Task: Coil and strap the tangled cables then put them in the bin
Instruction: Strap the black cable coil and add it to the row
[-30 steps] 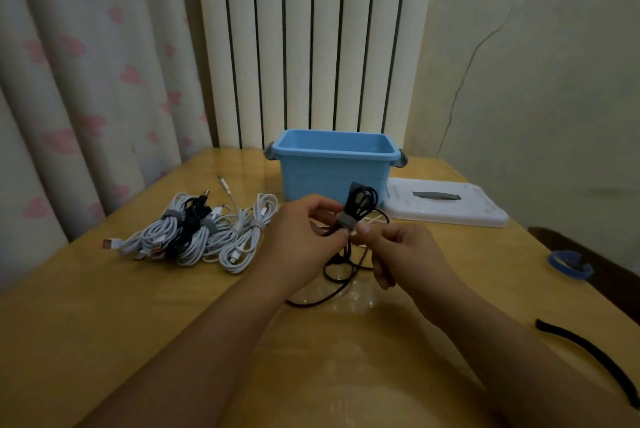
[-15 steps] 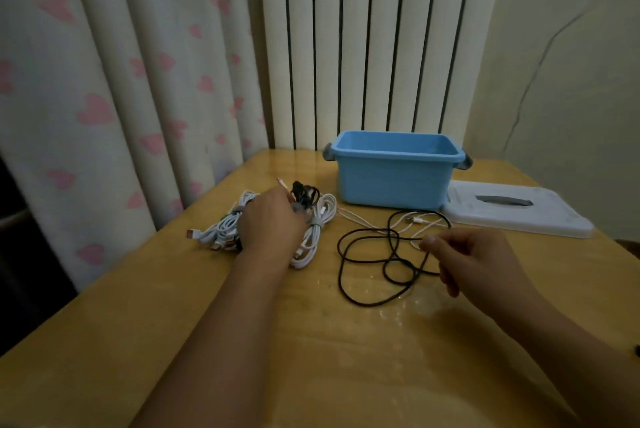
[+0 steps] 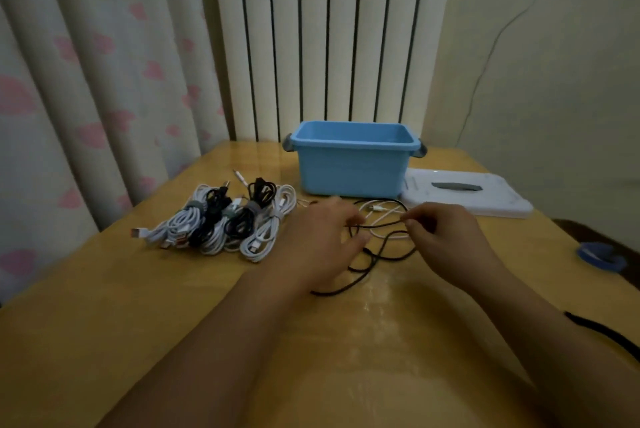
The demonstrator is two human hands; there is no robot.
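Right hand [image 3: 446, 237] pinches the loose black cable [image 3: 381, 247] mid-table; left hand [image 3: 322, 237] hovers, fingers spread. Separate it from the white cable [image 3: 384, 216] before coiling evenly.

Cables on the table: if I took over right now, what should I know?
Left hand: blurred, fingers spread over the loose black cable, grip unclear.
Right hand: pinches that cable.
A loose thin white cable lies tangled with it.
Done: strapped white and black cable bundles lie on the wooden table, left of the blue plastic bin, not in it.
Bin's inside mostly hidden.
White lid lies to its right.
Left: coil and strap both loose cables, bin everything.
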